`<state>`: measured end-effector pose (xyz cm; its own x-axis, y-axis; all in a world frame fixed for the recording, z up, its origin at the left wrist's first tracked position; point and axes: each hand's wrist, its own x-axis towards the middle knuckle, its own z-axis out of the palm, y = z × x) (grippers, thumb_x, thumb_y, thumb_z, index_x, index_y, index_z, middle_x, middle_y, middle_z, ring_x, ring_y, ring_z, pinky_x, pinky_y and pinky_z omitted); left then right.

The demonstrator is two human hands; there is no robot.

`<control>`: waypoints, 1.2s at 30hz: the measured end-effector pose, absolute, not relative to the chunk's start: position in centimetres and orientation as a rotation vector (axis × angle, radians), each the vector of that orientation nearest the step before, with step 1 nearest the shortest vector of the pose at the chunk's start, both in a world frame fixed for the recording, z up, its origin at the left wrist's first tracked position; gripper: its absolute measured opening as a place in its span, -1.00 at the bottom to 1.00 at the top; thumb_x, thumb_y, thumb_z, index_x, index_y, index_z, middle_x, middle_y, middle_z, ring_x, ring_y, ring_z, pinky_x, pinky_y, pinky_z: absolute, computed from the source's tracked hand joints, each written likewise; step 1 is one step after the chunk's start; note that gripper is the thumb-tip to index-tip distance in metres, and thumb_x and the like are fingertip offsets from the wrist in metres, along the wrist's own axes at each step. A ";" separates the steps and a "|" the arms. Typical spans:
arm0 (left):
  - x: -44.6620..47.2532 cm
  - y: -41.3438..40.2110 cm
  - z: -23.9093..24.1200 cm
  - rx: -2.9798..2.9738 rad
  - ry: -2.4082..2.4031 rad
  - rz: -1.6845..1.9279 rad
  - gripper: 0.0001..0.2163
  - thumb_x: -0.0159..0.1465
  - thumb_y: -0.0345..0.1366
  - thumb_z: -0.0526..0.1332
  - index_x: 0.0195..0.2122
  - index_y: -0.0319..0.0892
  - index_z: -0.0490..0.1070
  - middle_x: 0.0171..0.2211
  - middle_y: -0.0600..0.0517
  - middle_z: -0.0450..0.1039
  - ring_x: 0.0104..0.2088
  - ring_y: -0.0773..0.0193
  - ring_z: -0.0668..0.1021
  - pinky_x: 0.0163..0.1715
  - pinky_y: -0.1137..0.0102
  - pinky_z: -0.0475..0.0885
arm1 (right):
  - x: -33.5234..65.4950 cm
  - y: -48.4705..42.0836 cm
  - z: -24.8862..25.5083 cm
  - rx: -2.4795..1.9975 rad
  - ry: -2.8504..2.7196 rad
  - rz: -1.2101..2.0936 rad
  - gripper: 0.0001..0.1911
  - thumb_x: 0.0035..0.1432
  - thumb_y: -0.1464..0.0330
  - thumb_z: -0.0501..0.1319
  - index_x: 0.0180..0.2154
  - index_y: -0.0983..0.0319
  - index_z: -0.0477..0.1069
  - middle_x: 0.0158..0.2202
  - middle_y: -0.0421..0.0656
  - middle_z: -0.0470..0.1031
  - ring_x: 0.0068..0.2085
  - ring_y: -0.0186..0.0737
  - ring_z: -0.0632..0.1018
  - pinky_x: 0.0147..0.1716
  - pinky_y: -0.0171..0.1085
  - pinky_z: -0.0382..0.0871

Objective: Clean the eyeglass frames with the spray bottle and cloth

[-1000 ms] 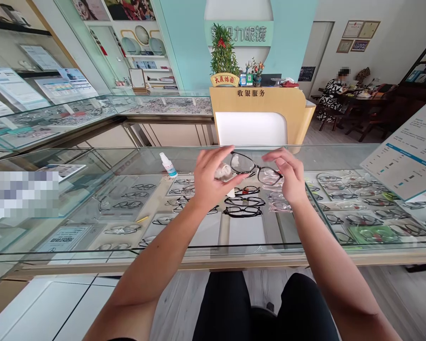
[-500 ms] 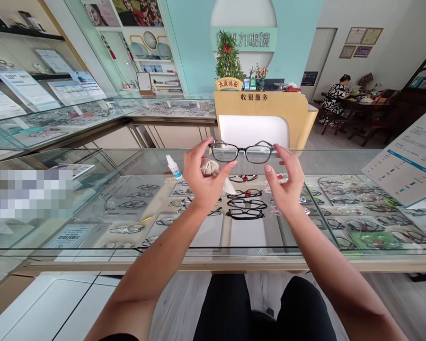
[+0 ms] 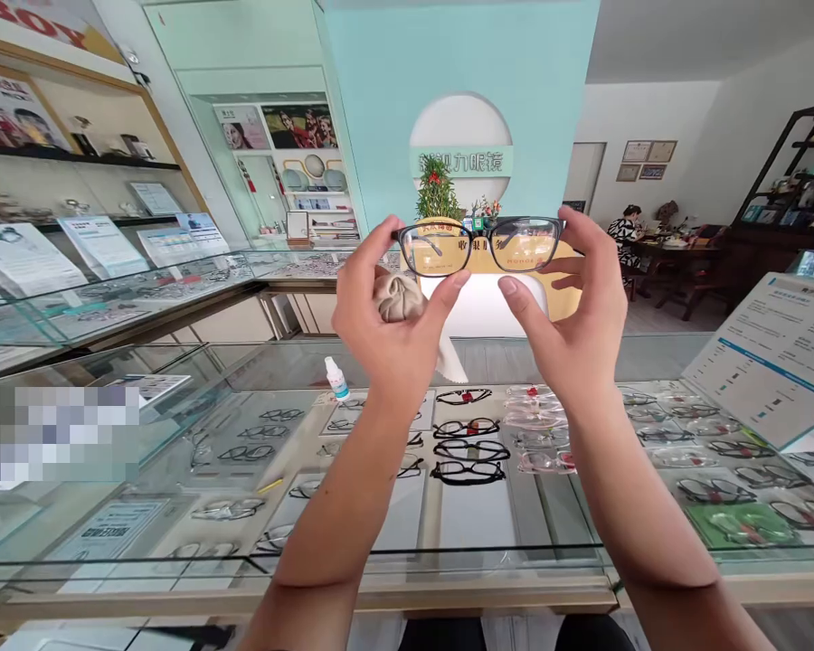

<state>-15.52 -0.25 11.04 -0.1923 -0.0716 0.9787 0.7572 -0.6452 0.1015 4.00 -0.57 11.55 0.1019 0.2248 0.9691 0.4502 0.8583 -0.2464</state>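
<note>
A pair of black-framed eyeglasses (image 3: 480, 237) is held up in the air between both hands, lenses upright. My left hand (image 3: 397, 316) grips the frame's left end, and a bunched beige cloth (image 3: 399, 297) is tucked in its palm, one corner (image 3: 451, 362) hanging below. At the right end of the frame, my right hand (image 3: 573, 307) is closed on the corner by the hinge, its thumb near the lower rim. Beneath them, several dark eyeglasses (image 3: 471, 450) lie in a column in the glass display counter (image 3: 475, 533).
A small white spray bottle (image 3: 337, 378) stands on the counter left of my hands. A printed sign (image 3: 773, 353) leans at the right. Beyond are a wooden cashier desk (image 3: 570, 294) with a plant (image 3: 436, 190), and a seated person (image 3: 625, 237) at a far table.
Both hands have raised the eyeglasses higher and closer to the camera. The view has tilted upward, so more wall shows. The cloth stays in my left hand.
</note>
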 end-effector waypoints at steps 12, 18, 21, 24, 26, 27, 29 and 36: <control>-16.3 0.0 10.4 -1.714 -0.843 -1.940 -0.29 0.39 0.05 0.48 0.51 0.18 0.30 0.34 -0.06 0.56 0.37 -0.14 0.59 0.30 -0.09 0.62 | 5.1 -2.3 11.4 -0.665 -1.516 -0.223 -0.49 0.42 0.02 0.39 0.30 -0.02 0.46 0.22 -0.01 0.62 0.01 0.11 0.69 -0.04 0.09 0.64; -16.0 0.5 10.7 -1.704 -0.801 -2.034 -0.49 0.41 -0.03 0.49 0.34 0.10 0.47 0.25 -0.05 0.64 0.28 -0.07 0.67 0.26 -0.08 0.66 | 4.8 -2.9 11.5 -0.704 -1.523 -0.261 -0.51 0.45 0.06 0.38 0.30 0.00 0.46 0.23 -0.01 0.64 -0.01 0.11 0.72 0.03 0.12 0.64; -16.2 0.9 10.7 -1.689 -0.821 -2.040 -0.46 0.38 -0.03 0.52 0.33 0.09 0.47 0.24 -0.05 0.64 0.23 -0.05 0.68 0.20 -0.02 0.67 | 4.7 -3.0 11.6 -0.735 -1.529 -0.272 -0.52 0.45 0.08 0.37 0.30 -0.01 0.45 0.22 -0.01 0.65 -0.04 0.10 0.73 0.02 0.12 0.65; -16.3 1.3 10.5 -1.625 -0.854 -2.021 -0.42 0.34 0.02 0.53 0.33 0.10 0.46 0.22 -0.03 0.64 0.20 -0.02 0.68 0.15 0.06 0.67 | 4.8 -2.9 11.6 -0.782 -1.539 -0.267 -0.52 0.46 0.08 0.35 0.31 -0.01 0.44 0.24 0.00 0.65 -0.03 0.12 0.73 0.01 0.14 0.65; -16.2 1.3 10.4 -1.578 -0.862 -2.003 -0.38 0.30 0.07 0.55 0.32 0.09 0.46 0.22 -0.03 0.63 0.19 -0.02 0.66 0.14 0.07 0.65 | 4.9 -2.8 11.6 -0.815 -1.550 -0.245 -0.52 0.45 0.10 0.35 0.32 -0.01 0.45 0.25 0.01 0.64 -0.04 0.12 0.73 0.01 0.14 0.64; -16.2 1.3 10.4 -1.558 -0.861 -1.993 -0.36 0.28 0.10 0.56 0.31 0.08 0.46 0.23 -0.03 0.62 0.20 -0.02 0.65 0.15 0.07 0.64 | 5.0 -2.8 11.6 -0.823 -1.557 -0.227 -0.51 0.44 0.11 0.36 0.32 -0.02 0.45 0.25 0.00 0.64 -0.04 0.12 0.73 0.01 0.14 0.63; -15.9 1.1 10.4 -1.522 -0.850 -1.976 -0.34 0.25 0.12 0.57 0.29 0.07 0.46 0.25 -0.03 0.61 0.20 -0.03 0.64 0.15 0.06 0.62 | 5.2 -2.6 11.5 -0.822 -1.569 -0.188 -0.51 0.44 0.13 0.37 0.33 -0.03 0.46 0.25 -0.01 0.64 -0.03 0.11 0.74 -0.01 0.11 0.62; -15.3 0.6 10.5 -1.430 -0.770 -1.912 -0.38 0.26 0.13 0.57 0.25 0.02 0.49 0.14 -0.04 0.63 0.06 0.02 0.66 0.03 0.03 0.62 | 5.7 -1.6 11.3 -0.785 -1.605 -0.071 -0.51 0.44 0.14 0.36 0.33 -0.05 0.48 0.27 -0.04 0.65 -0.07 0.02 0.74 -0.10 0.03 0.62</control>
